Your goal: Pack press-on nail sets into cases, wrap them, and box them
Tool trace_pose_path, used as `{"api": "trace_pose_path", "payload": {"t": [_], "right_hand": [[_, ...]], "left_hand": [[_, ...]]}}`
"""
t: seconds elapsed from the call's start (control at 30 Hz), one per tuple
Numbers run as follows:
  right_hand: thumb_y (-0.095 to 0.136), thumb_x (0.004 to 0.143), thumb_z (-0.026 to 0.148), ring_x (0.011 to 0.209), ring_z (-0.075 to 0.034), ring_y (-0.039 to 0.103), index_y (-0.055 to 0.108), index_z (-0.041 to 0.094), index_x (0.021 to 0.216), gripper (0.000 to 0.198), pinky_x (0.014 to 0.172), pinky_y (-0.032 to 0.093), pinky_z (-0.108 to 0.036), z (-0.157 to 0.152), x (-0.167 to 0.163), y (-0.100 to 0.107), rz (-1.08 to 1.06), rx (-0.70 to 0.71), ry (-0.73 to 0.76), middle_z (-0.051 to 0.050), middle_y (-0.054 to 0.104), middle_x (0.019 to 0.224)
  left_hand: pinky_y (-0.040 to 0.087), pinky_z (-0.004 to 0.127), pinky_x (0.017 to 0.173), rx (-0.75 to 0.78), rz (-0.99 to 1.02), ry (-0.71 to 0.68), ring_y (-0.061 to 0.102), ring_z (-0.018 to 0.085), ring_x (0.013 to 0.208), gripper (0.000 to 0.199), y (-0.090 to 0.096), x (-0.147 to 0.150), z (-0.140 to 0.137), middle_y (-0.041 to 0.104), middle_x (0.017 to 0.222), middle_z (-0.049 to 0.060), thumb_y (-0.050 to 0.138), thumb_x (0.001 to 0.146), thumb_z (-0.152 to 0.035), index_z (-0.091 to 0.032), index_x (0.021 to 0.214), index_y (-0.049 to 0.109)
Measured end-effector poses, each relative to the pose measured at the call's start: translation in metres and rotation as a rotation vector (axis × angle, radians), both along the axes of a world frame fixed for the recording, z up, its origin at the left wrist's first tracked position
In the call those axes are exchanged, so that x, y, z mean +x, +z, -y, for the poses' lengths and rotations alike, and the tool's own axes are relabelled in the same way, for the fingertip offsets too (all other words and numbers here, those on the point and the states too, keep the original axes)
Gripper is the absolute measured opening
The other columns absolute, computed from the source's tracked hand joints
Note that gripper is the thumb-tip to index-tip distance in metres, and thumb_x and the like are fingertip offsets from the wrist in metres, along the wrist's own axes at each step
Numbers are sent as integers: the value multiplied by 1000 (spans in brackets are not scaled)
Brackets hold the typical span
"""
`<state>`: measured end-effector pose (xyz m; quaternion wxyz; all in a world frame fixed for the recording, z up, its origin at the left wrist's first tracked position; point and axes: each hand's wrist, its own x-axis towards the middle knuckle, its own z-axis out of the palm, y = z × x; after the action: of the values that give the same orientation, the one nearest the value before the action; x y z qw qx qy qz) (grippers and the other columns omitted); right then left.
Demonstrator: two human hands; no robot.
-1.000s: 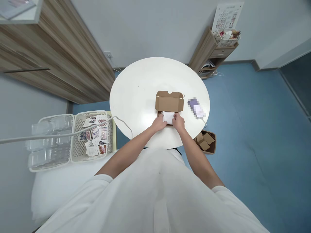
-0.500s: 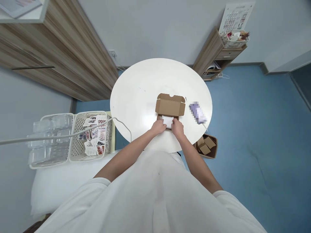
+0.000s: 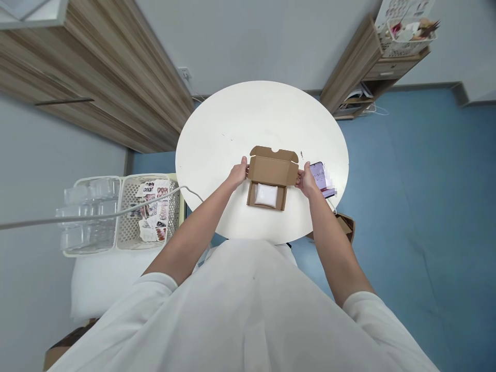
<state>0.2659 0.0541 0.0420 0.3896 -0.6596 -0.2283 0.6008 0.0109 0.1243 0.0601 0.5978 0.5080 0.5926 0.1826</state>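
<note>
A small brown cardboard box [image 3: 250,200] lies on the white round table with its lid [image 3: 272,170] folded back away from me. Inside its tray rests a white wrapped packet [image 3: 266,195]. My left hand [image 3: 237,173] is at the lid's left side flap, thumb raised and apart, fingertips partly hidden behind the cardboard. On the opposite side, my right hand [image 3: 307,182] has its fingers stretched to the right side flap, with the thumb up and apart. Neither hand touches the packet.
A phone [image 3: 318,175] with a lit screen lies just right of my right hand, a cable below it. Left of the table [image 3: 217,119] stand white baskets [image 3: 127,232] with printed cards and clear plastic containers. A carton [image 3: 346,227] is on the floor at right.
Both hands have let go of the white packet, leaving it in the box. They have moved outward and forward to the two sides of the lid.
</note>
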Motion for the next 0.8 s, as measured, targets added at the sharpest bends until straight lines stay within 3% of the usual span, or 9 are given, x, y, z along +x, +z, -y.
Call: {"api": "trace_pose_path", "payload": {"t": [0.1, 0.23, 0.43, 0.57, 0.8], "right_hand": [[11, 69, 83, 41, -8, 27, 46, 20, 60, 72, 40, 27, -21, 0, -8, 4, -124, 49, 53, 5, 31, 48], [11, 69, 82, 44, -9, 34, 48, 21, 64, 72, 44, 31, -21, 12, -16, 8, -81, 119, 112, 3, 37, 52], [-3, 72, 77, 64, -13, 52, 57, 22, 92, 85, 59, 43, -24, 39, -20, 11, 124, 119, 225, -3, 55, 78], [-9, 72, 75, 80, -16, 57, 56, 20, 108, 93, 67, 46, -26, 59, -21, 11, 181, 105, 277, -6, 58, 92], [14, 83, 68, 92, -18, 57, 54, 19, 118, 72, 79, 46, -31, 94, -25, 4, 185, 180, 288, -9, 56, 111]], "left_hand": [[44, 29, 65, -35, 31, -9, 58, 16, 71, 76, -1, -1, 3, 63, 86, 11, 14, 83, -68, -12, 103, 62], [46, 29, 68, -37, 54, -58, 58, 15, 72, 78, -2, -8, 12, 61, 91, 10, 11, 82, -69, -14, 117, 55], [47, 29, 75, -36, 38, -175, 60, 17, 85, 80, 7, -19, 32, 59, 105, 11, 2, 83, -66, -16, 121, 51], [47, 30, 81, -22, 15, -227, 59, 18, 97, 77, 15, -25, 48, 57, 116, 9, 1, 84, -64, -20, 121, 52], [45, 33, 85, 29, 96, -312, 56, 22, 103, 66, 12, -38, 71, 57, 121, 11, 15, 86, -60, -18, 118, 55]]}}
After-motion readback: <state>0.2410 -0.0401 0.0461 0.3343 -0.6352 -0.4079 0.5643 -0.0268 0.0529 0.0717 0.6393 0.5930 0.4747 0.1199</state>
